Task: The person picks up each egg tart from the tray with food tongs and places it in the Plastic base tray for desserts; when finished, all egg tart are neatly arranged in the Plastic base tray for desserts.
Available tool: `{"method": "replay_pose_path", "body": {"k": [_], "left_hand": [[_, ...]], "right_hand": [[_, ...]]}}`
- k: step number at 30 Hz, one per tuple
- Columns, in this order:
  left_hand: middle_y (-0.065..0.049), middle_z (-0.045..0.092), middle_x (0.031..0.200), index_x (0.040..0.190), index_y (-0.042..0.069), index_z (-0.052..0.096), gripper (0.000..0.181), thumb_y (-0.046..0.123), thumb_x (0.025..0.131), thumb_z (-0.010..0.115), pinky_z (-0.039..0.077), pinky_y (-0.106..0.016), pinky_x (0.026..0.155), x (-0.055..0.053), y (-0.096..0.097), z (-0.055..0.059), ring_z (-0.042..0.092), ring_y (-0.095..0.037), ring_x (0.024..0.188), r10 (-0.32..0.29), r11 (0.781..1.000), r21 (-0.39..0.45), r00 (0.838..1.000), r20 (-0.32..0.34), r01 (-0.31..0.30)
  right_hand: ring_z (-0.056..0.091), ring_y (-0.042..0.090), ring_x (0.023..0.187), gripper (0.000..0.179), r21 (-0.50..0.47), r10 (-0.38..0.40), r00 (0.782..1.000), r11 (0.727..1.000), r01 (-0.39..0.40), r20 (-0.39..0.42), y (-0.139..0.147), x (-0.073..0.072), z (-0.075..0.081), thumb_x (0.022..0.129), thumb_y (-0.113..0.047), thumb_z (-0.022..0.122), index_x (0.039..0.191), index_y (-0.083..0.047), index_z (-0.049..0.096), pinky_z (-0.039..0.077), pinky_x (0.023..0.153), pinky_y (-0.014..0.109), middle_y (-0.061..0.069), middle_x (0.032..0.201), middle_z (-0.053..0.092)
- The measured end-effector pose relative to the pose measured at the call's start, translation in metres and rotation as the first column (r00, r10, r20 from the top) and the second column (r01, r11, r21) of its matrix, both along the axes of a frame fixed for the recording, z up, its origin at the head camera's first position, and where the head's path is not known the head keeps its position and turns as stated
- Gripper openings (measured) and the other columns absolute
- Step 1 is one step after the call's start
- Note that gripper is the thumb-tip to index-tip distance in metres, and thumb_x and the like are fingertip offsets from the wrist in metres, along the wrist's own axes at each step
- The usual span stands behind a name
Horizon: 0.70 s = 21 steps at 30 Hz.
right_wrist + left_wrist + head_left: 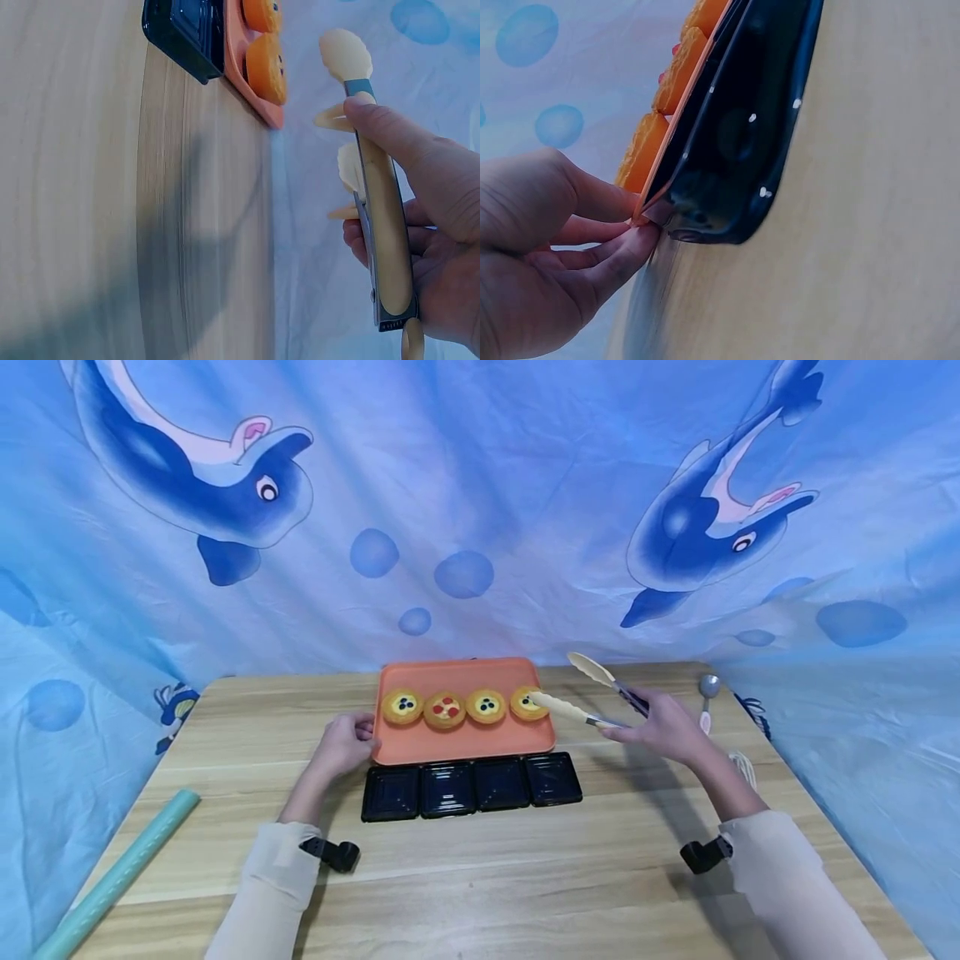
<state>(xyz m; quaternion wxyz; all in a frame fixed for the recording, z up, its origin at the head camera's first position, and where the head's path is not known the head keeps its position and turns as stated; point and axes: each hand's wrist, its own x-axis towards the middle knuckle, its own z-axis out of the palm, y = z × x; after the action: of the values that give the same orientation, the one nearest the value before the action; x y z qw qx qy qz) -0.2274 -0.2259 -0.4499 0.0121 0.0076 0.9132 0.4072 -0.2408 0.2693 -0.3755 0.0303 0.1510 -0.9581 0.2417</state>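
Observation:
An orange tray [465, 745] carries a row of several round tarts, three topped with dark berries and one tart [445, 711] with red pieces. My left hand [347, 745] pinches the tray's left edge between thumb and fingers, as the left wrist view shows up close. In my right hand [660, 724] is a pair of tongs [386, 225] with cream scalloped tips, spread apart. One tip overlaps the rightmost tart [525, 702] in the head view; the other points up behind it. Black square containers [448, 789] stand in a joined row along the tray's near side.
A spoon [708, 687] and a white cord [742, 768] lie at the table's right side. Toward the left front is a rolled teal sheet [123, 872]. A blue dolphin-print curtain [525, 510] hangs behind the wooden table [465, 893].

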Motion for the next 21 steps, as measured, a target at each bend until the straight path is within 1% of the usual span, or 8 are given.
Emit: {"method": "replay_pose_path", "body": {"k": [4, 6, 9, 10, 13, 18, 19, 21], "left_hand": [[-0.02, 0.062, 0.107, 0.129, -0.012, 0.056, 0.044, -0.003, 0.087, 0.064, 0.054, -0.041, 0.082, 0.0, 0.0, 0.0, 0.061, -0.032, 0.097, 0.004, 1.0, 0.01, 1.0, -0.005, -0.004], [-0.021, 0.062, 0.107, 0.129, -0.012, 0.056, 0.044, -0.003, 0.087, 0.064, 0.054, -0.041, 0.082, 0.0, 0.0, 0.0, 0.061, -0.032, 0.097, 0.007, 1.0, 0.014, 1.0, -0.009, -0.007], [-0.02, 0.062, 0.107, 0.129, -0.012, 0.056, 0.044, -0.003, 0.087, 0.064, 0.053, -0.041, 0.082, -0.001, 0.001, 0.0, 0.061, -0.031, 0.096, 0.008, 1.0, 0.022, 1.0, -0.009, -0.008], [-0.02, 0.062, 0.107, 0.129, -0.012, 0.056, 0.044, -0.003, 0.086, 0.064, 0.053, -0.04, 0.082, -0.001, 0.001, 0.0, 0.061, -0.031, 0.097, 0.007, 1.0, 0.024, 1.0, -0.011, -0.006], [-0.02, 0.062, 0.106, 0.129, -0.012, 0.056, 0.044, -0.004, 0.086, 0.064, 0.053, -0.04, 0.082, -0.003, 0.001, -0.001, 0.061, -0.031, 0.096, 0.005, 1.0, 0.028, 1.0, -0.014, -0.005], [-0.019, 0.062, 0.106, 0.129, -0.011, 0.057, 0.044, -0.004, 0.086, 0.064, 0.053, -0.039, 0.082, -0.003, -0.001, -0.002, 0.061, -0.029, 0.096, 0.017, 0.999, 0.033, 1.0, -0.006, -0.016], [-0.019, 0.062, 0.106, 0.129, -0.011, 0.057, 0.044, -0.004, 0.086, 0.064, 0.053, -0.039, 0.082, -0.002, -0.001, -0.002, 0.061, -0.029, 0.096, 0.017, 0.999, 0.035, 1.0, -0.004, -0.017], [-0.019, 0.062, 0.106, 0.128, -0.011, 0.057, 0.044, -0.004, 0.086, 0.064, 0.053, -0.039, 0.082, -0.001, -0.001, -0.001, 0.061, -0.029, 0.096, 0.019, 0.999, 0.039, 1.0, -0.005, -0.019]], "right_hand": [[0.058, 0.031, 0.084, 0.09, -0.01, 0.04, 0.999, 0.999, -0.04, 0.013, -0.01, -0.008, -0.005, 0.074, -0.05, 0.084, 0.138, 0.006, 0.054, 0.048, 0.069, 0.045, 0.018, 0.106, 0.066], [0.06, 0.034, 0.09, 0.089, -0.021, 0.058, 0.997, 0.998, -0.057, 0.043, -0.014, -0.011, -0.009, 0.074, -0.047, 0.085, 0.14, 0.004, 0.053, 0.049, 0.074, 0.048, 0.02, 0.111, 0.066], [0.06, 0.041, 0.105, 0.09, -0.03, 0.082, 0.993, 0.996, -0.08, 0.084, -0.019, -0.015, -0.014, 0.074, -0.044, 0.087, 0.143, 0.001, 0.051, 0.05, 0.084, 0.055, 0.025, 0.123, 0.063], [0.059, 0.043, 0.11, 0.09, -0.031, 0.093, 0.992, 0.995, -0.091, 0.091, -0.021, -0.015, -0.016, 0.073, -0.043, 0.087, 0.143, 0.001, 0.05, 0.049, 0.088, 0.057, 0.026, 0.127, 0.061], [0.056, 0.046, 0.115, 0.088, -0.028, 0.125, 0.988, 0.992, -0.123, 0.087, -0.025, -0.018, -0.021, 0.073, -0.038, 0.088, 0.142, 0.003, 0.051, 0.048, 0.093, 0.059, 0.028, 0.13, 0.058], [0.059, 0.044, 0.113, 0.078, 0.014, 0.153, 0.988, 0.988, -0.153, 0.038, -0.029, -0.023, -0.026, 0.076, -0.034, 0.087, 0.135, 0.008, 0.056, 0.049, 0.091, 0.057, 0.028, 0.126, 0.061], [0.06, 0.043, 0.111, 0.076, 0.023, 0.153, 0.988, 0.988, -0.154, 0.03, -0.03, -0.023, -0.027, 0.077, -0.033, 0.086, 0.134, 0.008, 0.057, 0.05, 0.089, 0.057, 0.028, 0.125, 0.062], [0.064, 0.039, 0.1, 0.073, 0.033, 0.153, 0.988, 0.988, -0.154, 0.022, -0.031, -0.024, -0.027, 0.078, -0.031, 0.085, 0.133, 0.008, 0.058, 0.051, 0.083, 0.054, 0.027, 0.121, 0.064]]}}
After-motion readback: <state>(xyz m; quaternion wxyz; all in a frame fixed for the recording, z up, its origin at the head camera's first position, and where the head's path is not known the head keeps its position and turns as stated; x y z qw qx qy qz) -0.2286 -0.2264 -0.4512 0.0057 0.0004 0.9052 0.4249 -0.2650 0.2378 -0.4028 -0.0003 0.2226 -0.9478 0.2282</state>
